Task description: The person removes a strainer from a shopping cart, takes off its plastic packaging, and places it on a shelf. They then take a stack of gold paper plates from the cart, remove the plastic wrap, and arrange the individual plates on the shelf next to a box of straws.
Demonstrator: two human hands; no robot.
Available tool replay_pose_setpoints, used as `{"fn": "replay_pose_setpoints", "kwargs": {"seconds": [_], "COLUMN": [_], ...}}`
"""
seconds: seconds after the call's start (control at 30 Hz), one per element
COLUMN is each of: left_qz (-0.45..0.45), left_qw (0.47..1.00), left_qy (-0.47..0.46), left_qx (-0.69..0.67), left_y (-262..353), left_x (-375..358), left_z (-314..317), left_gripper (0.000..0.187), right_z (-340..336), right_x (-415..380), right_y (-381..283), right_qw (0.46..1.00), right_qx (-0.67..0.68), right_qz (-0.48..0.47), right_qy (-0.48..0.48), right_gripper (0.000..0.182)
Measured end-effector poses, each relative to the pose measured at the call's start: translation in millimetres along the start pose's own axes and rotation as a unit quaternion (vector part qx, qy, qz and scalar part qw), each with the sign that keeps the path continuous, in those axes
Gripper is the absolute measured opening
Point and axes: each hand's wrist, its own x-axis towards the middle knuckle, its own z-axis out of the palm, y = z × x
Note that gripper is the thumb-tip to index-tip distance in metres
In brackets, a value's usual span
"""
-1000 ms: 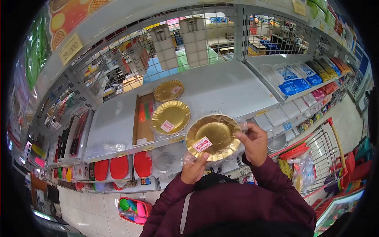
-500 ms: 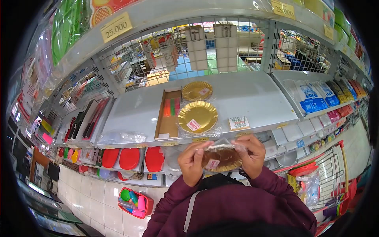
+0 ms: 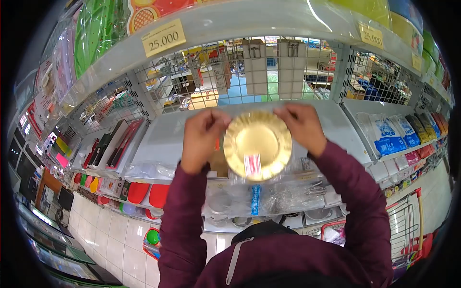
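Note:
A gold paper plate (image 3: 257, 139) with a fluted rim hangs upright before me in clear plastic, a red and white label low on its face. On its left side, my left hand (image 3: 200, 137) is closed in a pinch at the upper edge of the wrap. My right hand (image 3: 303, 126) pinches the wrap at the upper right. Behind the plate lies the grey shelf (image 3: 165, 139), where part of a brown cardboard box (image 3: 219, 165) shows. The hands and plate hide the other things on that shelf.
Price tags line the upper shelf (image 3: 269, 24). Blue and white packets (image 3: 388, 137) lie on the right shelf. Wrapped kitchenware (image 3: 283, 194) fills the shelf below. A red basket (image 3: 150, 247) stands on the floor at left, a shopping cart (image 3: 408, 225) at right.
Both hands have raised the wrapped gold plate from below the shelf's front edge to in front of the shelf. It has turned from tilted to facing me. The camera view has shifted slightly.

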Motion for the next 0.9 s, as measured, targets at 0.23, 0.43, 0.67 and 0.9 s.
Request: {"fn": "replay_pose_setpoints", "kwargs": {"seconds": [0.23,0.43,0.67,0.9], "left_qz": [-0.191,-0.179,-0.070,-0.078], "left_qw": [0.978,0.978,0.959,0.812], "left_qy": [0.044,0.033,0.000,-0.375], "left_qx": [-0.065,0.099,0.275,0.440], "left_y": [-84,-215,-183,-137], "left_x": [120,135,121,96], "left_z": [5,25,25,16], "left_gripper": [0.021,0.026,0.036,0.058], "right_z": [45,89,88,82], "right_x": [102,79,68,51], "right_y": [104,179,176,148], "right_qw": [0.995,0.979,0.958,0.896], "right_qx": [-0.034,-0.129,-0.184,-0.305], "right_qz": [0.090,0.151,0.218,0.036], "right_qy": [-0.034,-0.039,-0.036,-0.320], "right_gripper": [0.034,0.036,0.031,0.048]}}
